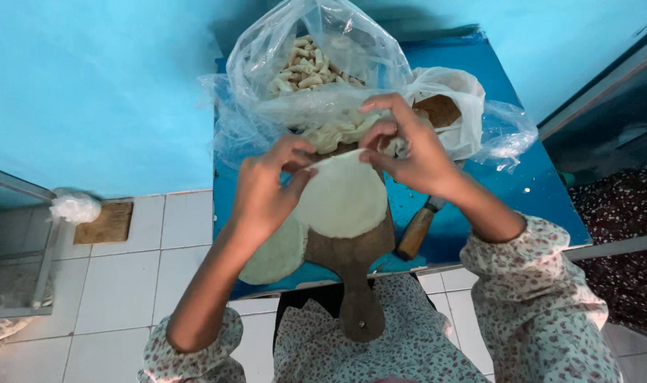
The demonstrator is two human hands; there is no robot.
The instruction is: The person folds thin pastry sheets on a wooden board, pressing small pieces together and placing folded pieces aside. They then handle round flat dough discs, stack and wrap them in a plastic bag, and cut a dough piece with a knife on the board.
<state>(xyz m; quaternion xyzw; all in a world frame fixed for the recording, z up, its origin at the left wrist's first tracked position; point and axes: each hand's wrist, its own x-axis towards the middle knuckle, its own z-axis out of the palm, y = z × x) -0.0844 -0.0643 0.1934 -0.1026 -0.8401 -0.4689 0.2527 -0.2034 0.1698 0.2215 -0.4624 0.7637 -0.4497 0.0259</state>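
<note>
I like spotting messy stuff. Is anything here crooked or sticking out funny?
Yes. The board pokes its handle past the table edge, and a second dough round under the left hand hangs partly off the board.

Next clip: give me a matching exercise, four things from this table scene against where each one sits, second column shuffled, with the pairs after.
Things:
1. round dough sheet
2. wooden paddle board
3. wooden-handled knife
4. clear plastic bag of small pale pieces

Places:
A. far end of the blue table
B. pinched by left hand and right hand
C. on the table, under the right forearm
D. handle overhanging the near table edge

Pairs: 1-B, 2-D, 3-C, 4-A
</note>
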